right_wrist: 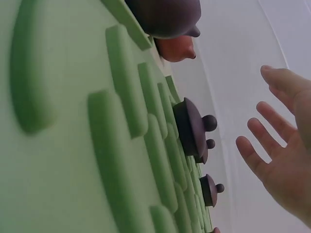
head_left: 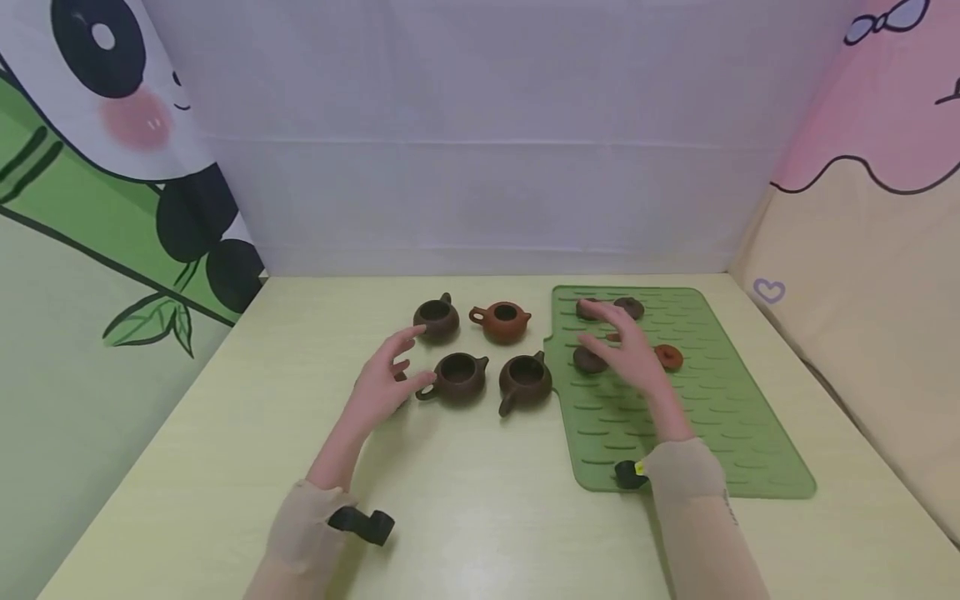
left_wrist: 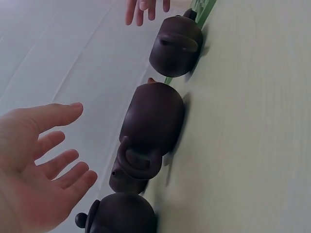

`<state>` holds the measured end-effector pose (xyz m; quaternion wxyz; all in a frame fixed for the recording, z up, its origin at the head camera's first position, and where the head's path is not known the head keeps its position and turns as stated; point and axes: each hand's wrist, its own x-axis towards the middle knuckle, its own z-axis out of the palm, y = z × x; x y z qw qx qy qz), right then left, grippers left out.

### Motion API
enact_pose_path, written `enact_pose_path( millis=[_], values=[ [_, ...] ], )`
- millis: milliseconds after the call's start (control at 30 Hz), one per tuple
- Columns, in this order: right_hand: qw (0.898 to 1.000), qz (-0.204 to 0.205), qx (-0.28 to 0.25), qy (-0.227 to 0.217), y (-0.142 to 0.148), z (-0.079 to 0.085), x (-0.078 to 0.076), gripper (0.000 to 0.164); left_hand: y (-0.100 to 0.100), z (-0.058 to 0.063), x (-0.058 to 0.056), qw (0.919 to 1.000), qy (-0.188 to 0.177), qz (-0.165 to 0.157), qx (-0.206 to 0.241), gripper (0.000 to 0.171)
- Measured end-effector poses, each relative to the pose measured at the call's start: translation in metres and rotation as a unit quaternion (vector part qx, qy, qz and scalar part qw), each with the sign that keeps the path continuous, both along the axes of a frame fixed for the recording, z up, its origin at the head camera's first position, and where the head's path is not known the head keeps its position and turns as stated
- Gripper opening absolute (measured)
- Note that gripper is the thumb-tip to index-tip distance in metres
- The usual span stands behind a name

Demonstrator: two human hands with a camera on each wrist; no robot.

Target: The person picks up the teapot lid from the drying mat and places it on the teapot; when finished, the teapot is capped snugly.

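Note:
My left hand hovers with loosely bent, spread fingers and nothing in it. Below it, mostly hidden in the head view, sits a dark teapot with its lid on. Lidless dark teapots stand to its right: one at the back, one in front and one by the mat. Among them is a reddish-brown teapot, also lidless. Over the green mat my right hand is empty, fingers extended. Around and under it lie a dark lid, a reddish lid and another dark lid.
The green ridged mat covers the right part of the pale table. A pale cloth wall closes off the back, and printed cloths hang on both sides. Black straps with small cameras sit on both wrists.

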<state>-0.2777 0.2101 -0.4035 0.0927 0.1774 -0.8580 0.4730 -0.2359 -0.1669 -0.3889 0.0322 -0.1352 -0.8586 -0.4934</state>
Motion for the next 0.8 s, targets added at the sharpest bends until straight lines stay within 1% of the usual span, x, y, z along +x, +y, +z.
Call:
enact_pose_path(
  millis=[133,233,400,533,667,800],
  values=[
    [1.000,0.003,0.019,-0.019,0.005,-0.005,-0.001,0.057,0.003,-0.009,-0.005,0.9997,-0.008,-0.022,-0.009,0.076],
    [0.999,0.004,0.031,-0.034,0.008,-0.008,-0.002,0.059,0.005,-0.013,-0.007,0.9993,-0.008,-0.037,-0.010,0.080],
    [0.998,0.003,0.048,-0.047,0.012,-0.009,-0.001,0.059,0.008,-0.019,-0.010,0.9983,-0.003,-0.052,-0.026,0.084],
    [0.996,0.001,0.068,-0.052,0.014,-0.011,-0.002,0.059,0.009,-0.024,-0.012,0.9976,-0.003,-0.055,-0.043,0.084],
    [0.994,-0.009,0.092,-0.059,0.016,-0.012,-0.002,0.058,0.009,-0.025,-0.013,0.9961,-0.011,-0.055,-0.068,0.082],
    [0.991,-0.024,0.107,-0.078,0.018,-0.011,-0.001,0.056,0.009,-0.023,-0.012,0.9930,-0.009,-0.059,-0.102,0.078]
  ],
)
